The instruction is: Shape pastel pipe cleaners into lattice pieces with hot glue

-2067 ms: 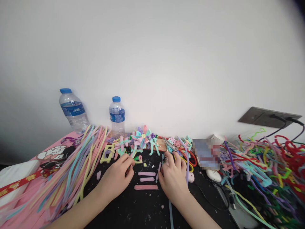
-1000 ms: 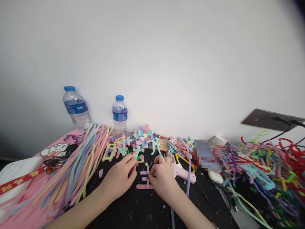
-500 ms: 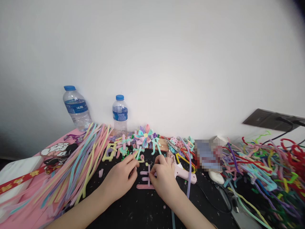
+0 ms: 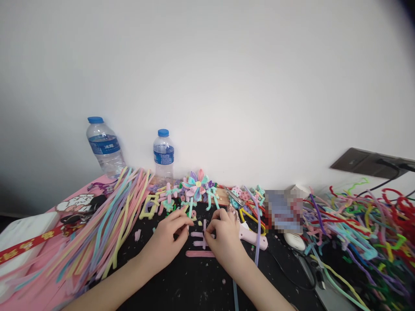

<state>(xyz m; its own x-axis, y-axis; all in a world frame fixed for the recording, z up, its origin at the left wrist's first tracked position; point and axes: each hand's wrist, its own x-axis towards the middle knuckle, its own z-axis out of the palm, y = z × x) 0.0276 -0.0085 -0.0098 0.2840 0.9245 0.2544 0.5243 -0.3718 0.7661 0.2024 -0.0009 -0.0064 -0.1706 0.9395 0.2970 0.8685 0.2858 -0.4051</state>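
Note:
Short fuzzy pipe-cleaner pieces lie on the black work surface (image 4: 201, 285) between my hands. An upright purple pipe-cleaner strip (image 4: 204, 225) crosses two short lilac strips (image 4: 197, 243). Below them a longer pink strip (image 4: 199, 254) lies flat, its right end hidden by my right hand. My right hand (image 4: 225, 236) has thumb and index finger closed at the purple strip's right side. My left hand (image 4: 170, 235) hovers just left of the strips, fingers loosely curled with a gap to the thumb, nothing visible in it.
Behind are a pipe-cleaner flower (image 4: 197, 185), scissors (image 4: 235, 196) and a pale pink glue gun (image 4: 251, 236). Long pastel pipe cleaners (image 4: 113, 224) fill the left; a tangled colourful heap (image 4: 366, 237) fills the right. Two water bottles (image 4: 164, 155) (image 4: 105, 147) stand by the wall.
The purple upright strip has shifted slightly away from me, off the pink strip. My left hand has moved a little to the right; my right hand has barely moved.

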